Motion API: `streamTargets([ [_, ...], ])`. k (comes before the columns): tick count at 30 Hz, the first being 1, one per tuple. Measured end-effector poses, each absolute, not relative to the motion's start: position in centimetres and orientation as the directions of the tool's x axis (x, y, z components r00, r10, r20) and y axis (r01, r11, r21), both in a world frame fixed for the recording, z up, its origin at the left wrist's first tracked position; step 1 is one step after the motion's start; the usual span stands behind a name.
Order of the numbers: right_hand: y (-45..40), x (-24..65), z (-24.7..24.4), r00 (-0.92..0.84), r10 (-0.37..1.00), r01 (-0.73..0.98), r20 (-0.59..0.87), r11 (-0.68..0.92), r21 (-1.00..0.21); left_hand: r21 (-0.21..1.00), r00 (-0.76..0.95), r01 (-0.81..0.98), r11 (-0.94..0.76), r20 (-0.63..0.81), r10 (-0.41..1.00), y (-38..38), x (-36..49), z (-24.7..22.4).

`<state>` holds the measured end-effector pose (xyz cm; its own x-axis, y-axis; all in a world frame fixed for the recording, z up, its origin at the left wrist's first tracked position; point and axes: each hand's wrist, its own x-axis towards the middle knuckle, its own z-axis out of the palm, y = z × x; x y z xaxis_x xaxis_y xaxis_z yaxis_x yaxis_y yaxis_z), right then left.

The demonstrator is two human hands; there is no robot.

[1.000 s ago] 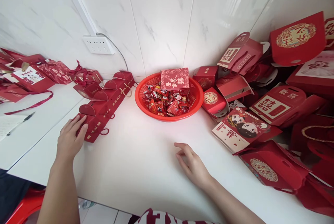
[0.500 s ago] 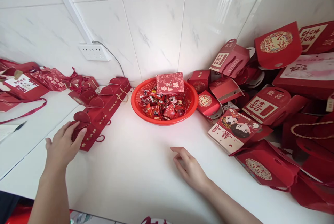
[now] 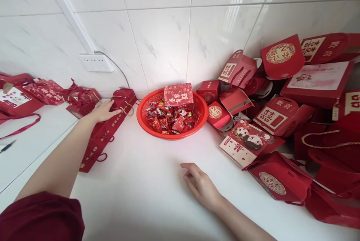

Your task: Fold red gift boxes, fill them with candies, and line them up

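A row of small red gift boxes (image 3: 105,130) with gold lettering and cord loops stands slantwise at the left. My left hand (image 3: 104,111) reaches over the far half of the row, fingers and thumb spread against the box tops. It covers part of them. On the white table (image 3: 146,192) my right hand (image 3: 204,188) rests with loosely bent fingers, a gap between thumb and forefinger. Nothing shows in it, though its other fingers are mostly hidden. Beyond the hands, an orange-red plastic basket (image 3: 143,125) holds wrapped candies (image 3: 171,121), with a flat red printed box (image 3: 178,94) on its back rim.
Red wedding gift boxes lie in a heap (image 3: 277,115) at the right. More red boxes and ribboned bags (image 3: 26,96) sit at the far left, near a black pen (image 3: 8,146). A tiled wall (image 3: 160,42) with a socket strip (image 3: 96,63) closes off the back.
My left hand has moved from the near end of the box row forward and right to its far half. My right hand keeps its place on the table. The view has shifted slightly.
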<state>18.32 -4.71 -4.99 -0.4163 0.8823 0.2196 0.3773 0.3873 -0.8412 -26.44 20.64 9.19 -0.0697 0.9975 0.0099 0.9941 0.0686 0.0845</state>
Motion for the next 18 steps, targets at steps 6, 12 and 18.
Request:
streamTargets([
  [6,-4.7,18.2,-4.8,-0.412,0.887,0.376,0.206,0.372,-0.849,0.050,-0.155,0.986,0.156,-0.034,0.987,22.3,-27.0,5.9],
  [12,-4.6,18.0,-4.7,-0.403,0.888,0.370,0.221,0.379,-0.848,0.057,-0.121,0.991,0.122,-0.028,0.992,21.9,-27.0,6.0],
  [18,-4.4,17.9,-4.5,-0.422,0.877,0.407,0.228,0.409,-0.817,0.084,-0.105,0.991,0.105,0.001,0.994,21.0,-25.4,7.4],
])
